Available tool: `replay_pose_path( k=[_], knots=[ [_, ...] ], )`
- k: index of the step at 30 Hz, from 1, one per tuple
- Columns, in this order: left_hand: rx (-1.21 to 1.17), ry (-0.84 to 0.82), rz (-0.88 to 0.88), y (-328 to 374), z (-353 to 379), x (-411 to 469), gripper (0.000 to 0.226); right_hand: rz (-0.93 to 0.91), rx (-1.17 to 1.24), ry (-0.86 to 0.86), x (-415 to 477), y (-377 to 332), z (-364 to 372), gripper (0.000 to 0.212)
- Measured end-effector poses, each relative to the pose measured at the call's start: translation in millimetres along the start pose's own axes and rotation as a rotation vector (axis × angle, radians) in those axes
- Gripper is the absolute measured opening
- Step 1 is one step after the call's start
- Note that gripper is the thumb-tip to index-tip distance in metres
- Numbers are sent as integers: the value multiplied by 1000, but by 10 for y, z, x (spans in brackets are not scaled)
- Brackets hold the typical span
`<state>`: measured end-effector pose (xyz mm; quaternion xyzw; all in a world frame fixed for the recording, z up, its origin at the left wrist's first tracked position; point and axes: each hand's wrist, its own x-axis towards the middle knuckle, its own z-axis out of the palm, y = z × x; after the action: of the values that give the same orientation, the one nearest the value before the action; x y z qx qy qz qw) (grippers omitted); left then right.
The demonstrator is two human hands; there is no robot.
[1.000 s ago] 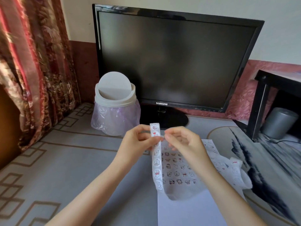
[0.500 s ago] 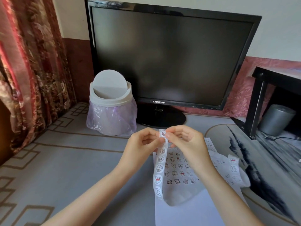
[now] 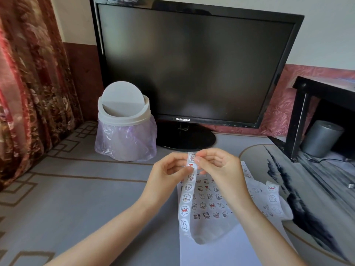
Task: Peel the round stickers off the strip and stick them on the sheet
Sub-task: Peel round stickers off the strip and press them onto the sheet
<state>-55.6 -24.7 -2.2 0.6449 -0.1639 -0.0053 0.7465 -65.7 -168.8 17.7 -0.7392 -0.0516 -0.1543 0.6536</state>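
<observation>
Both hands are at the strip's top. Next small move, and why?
Probably peel the top sticker free: the right hand pinches at it while the left hand holds the strip just below, and the sheet beneath has bare space.

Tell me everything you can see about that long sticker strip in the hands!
The strip is a narrow band of white paper, held nearly upright and hanging loosely. A single row of round white stickers runs down it, each with a little cartoon bear, some with red bits. The left hand pinches it near the top from one side, and the right hand pinches at the top sticker. Its lower end dangles in front of the sheet.
</observation>
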Motion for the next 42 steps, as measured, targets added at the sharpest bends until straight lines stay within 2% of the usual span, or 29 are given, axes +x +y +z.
replay_pose_path(
  k=[13,25,35,42],
  knots=[
    [-52,-43,47,-13,-3,-21,17,52,60,-66,16,-3,-46,5],
    [-34,-17,21,-102,-51,-17,18,80,9,-115,18,21,-50,6],
    [-53,18,13,-98,-26,-39,18,69,-17,-61,3,15,-7,8],
    [267,168,88,-86,23,-96,13,143,-83,-55,-22,21,7,3]
  ],
)
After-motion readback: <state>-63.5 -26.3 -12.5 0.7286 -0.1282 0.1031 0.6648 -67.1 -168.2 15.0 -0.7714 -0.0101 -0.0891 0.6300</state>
